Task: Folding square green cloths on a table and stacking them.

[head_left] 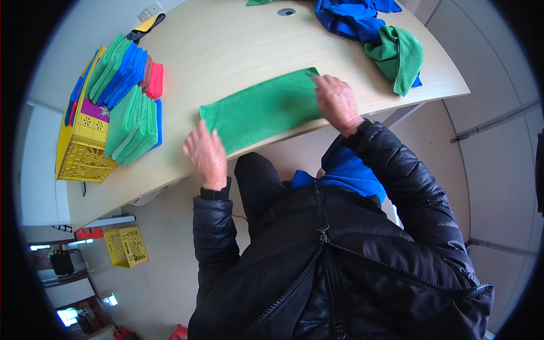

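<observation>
A green cloth [260, 107], folded into a long rectangle, lies flat along the near edge of the table. My left hand [205, 156] is at the cloth's left end, fingers apart and slightly blurred. At the opposite end, the fingers of my right hand [337, 103] stretch over the cloth's right edge; its thumb side shows only in part. Both hands look open, with nothing gripped that I can see. A blue cloth [354, 170] is draped over my lap, below the table edge.
Folded green cloths [133, 124], blue cloths [126, 73] and red cloths [156, 79] stand beside a yellow basket [85, 150] at the left. Crumpled blue cloths [351, 20] and a crumpled green cloth [396, 59] lie far right. Another yellow basket [126, 246] stands on the floor.
</observation>
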`<state>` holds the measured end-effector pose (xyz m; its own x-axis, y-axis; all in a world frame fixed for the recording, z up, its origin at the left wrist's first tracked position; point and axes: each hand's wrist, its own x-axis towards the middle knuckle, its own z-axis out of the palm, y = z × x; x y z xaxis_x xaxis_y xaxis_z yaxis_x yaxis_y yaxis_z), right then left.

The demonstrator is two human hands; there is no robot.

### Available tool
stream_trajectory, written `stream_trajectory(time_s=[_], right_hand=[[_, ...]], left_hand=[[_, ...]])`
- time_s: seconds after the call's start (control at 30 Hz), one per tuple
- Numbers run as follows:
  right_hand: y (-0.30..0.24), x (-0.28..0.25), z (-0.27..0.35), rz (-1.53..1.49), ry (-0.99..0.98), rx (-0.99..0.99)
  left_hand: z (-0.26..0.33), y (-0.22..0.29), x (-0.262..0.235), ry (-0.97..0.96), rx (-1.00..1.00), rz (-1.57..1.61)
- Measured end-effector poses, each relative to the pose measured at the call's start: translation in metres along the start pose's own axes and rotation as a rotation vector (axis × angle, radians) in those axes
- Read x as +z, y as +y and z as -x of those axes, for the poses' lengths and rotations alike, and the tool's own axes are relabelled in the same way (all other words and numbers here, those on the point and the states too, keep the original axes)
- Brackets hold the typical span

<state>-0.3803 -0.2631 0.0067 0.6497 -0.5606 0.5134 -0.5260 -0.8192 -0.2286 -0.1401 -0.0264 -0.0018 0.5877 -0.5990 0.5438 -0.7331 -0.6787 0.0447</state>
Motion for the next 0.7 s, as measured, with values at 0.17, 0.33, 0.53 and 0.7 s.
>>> stream_trajectory(time_s=[0.17, 0.33, 0.53, 0.7], right_hand=[[-0.094, 0.046, -0.004, -0.332, -0.088, -0.161], [-0.107, 0.061, 0.026, -0.240, -0.153, -0.099], [-0.042, 0.039, 0.038, 0.074, -0.238, 0.012], [-0.002, 0.011, 0.043, 0.126, -0.202, 0.125]], left_hand=[[-0.014, 0.055, 0.029, -0.165, 0.482, 0.310], [0.006, 0.051, 0.049, -0.289, 0.453, 0.232], [0.011, 0.028, 0.033, -0.291, 0.336, 0.185], [0.018, 0.004, 0.035, -0.240, 0.271, 0.204]])
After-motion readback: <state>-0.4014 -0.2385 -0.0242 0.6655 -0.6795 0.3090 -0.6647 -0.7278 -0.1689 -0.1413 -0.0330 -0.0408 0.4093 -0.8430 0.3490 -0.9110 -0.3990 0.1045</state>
